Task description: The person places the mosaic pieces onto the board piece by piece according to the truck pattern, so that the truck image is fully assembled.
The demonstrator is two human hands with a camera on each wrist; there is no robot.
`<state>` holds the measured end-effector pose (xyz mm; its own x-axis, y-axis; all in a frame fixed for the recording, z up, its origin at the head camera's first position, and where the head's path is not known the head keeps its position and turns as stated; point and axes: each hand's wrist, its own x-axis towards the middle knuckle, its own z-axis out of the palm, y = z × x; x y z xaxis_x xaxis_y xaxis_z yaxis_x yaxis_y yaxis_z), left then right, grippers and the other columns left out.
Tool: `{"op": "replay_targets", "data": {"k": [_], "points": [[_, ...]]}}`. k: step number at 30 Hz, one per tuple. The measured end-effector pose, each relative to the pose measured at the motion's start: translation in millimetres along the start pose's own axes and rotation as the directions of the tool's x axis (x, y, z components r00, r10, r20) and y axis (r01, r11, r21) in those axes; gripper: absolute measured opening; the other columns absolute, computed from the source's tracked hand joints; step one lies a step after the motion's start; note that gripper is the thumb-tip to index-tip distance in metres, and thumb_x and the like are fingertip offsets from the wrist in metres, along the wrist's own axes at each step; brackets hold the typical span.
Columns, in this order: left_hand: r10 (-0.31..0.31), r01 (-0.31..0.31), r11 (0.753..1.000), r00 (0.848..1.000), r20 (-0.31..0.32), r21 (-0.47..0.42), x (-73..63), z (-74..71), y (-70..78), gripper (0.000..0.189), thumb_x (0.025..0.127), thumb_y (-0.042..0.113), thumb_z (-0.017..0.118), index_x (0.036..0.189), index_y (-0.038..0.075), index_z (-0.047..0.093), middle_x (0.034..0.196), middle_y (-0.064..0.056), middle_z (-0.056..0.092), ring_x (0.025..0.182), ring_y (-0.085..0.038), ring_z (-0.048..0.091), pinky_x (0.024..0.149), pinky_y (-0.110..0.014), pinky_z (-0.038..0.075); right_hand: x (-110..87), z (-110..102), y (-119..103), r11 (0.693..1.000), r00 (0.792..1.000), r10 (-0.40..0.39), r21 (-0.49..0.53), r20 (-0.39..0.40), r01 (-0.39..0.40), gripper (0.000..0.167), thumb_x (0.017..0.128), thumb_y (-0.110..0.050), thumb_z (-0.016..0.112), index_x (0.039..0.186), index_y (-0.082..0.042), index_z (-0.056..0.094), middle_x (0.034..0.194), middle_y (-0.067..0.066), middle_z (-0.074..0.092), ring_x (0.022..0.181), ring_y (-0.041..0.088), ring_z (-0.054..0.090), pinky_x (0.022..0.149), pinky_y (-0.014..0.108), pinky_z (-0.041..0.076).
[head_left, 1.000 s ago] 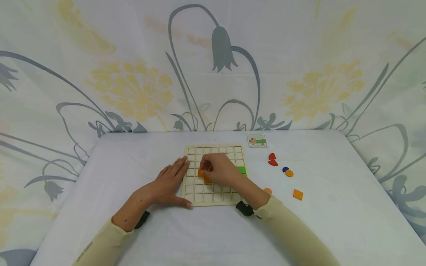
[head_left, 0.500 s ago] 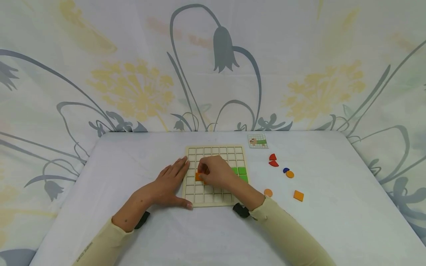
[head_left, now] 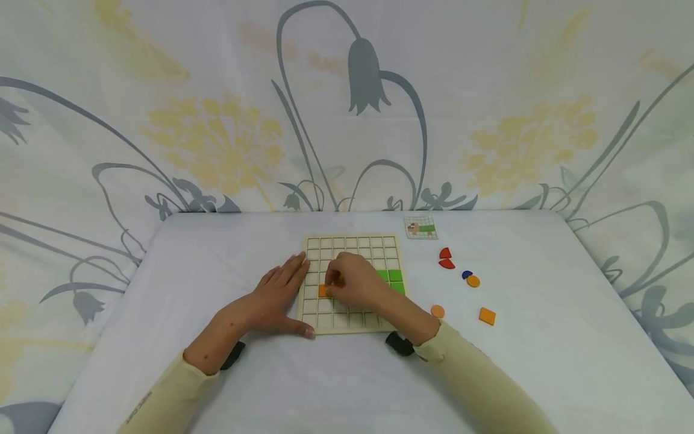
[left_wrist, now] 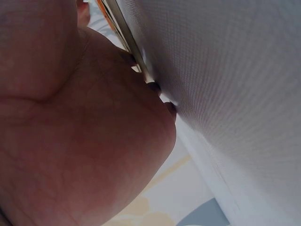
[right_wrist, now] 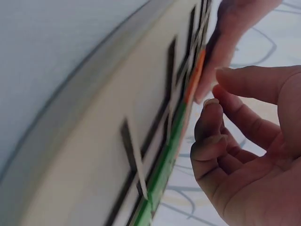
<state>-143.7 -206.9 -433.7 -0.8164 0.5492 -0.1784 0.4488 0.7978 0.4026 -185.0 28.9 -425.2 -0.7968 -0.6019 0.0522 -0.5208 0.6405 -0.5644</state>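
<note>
A pale square grid board [head_left: 347, 328] lies on the white table. My left hand [head_left: 268, 300] lies spread at its left edge, fingertips on the rim and thumb at the near corner. Over the middle of the board is my right hand [head_left: 355, 280], its fingers loosely bent. In the right wrist view, the right hand [right_wrist: 249, 127] shows nothing between thumb and fingertips, which are apart from the board. An orange square tile [head_left: 323, 290] sits in the grid beside the right fingertips. Green tiles [head_left: 395, 275] fill cells at the right side. The right hand hides part of the tile rows.
A small picture card [head_left: 420, 228] lies beyond the board's far right corner. To the right are red wedge pieces [head_left: 446, 263], a dark blue half-round piece [head_left: 467, 275], orange discs [head_left: 473, 281] and a loose orange square tile [head_left: 487, 316]. A patterned cloth [head_left: 228, 108] hangs behind.
The orange tile at my right fingertips has gone slightly left and down into the grid. My right hand then shifts slightly back right, off that tile. My left hand stays put.
</note>
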Motion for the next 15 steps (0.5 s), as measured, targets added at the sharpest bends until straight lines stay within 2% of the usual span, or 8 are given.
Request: {"op": "replay_targets", "data": {"k": [8,15], "points": [[-0.012,0.012,1.0,1.0,0.009,0.011,1.1,-0.3,0.3,0.138,0.079,0.066,0.086,0.168,-0.003,0.008,0.177,-0.021,0.0,0.164,-0.04,0.002,0.128,-0.062,0.014,-28.1,-16,5,0.998,0.996,-0.057,0.03,-0.075,0.06,0.011,0.09,-0.009,0.081,0.087,-0.014,0.072,0.088,-0.002,0.064,0.068,0.011,0.053,0.065,0.026,0.049],[-0.028,0.027,0.999,0.999,0.019,0.024,1.7,1.3,-1.1,0.139,0.078,0.067,0.086,0.169,-0.002,0.006,0.178,-0.019,-0.003,0.164,-0.038,0.001,0.129,-0.061,0.013,-67.8,-37,29,0.999,0.994,0.013,0.048,-0.111,-0.008,0.011,0.093,-0.008,0.079,0.091,-0.016,0.072,0.09,-0.008,0.062,0.072,0.012,0.056,0.064,0.024,0.051]]}}
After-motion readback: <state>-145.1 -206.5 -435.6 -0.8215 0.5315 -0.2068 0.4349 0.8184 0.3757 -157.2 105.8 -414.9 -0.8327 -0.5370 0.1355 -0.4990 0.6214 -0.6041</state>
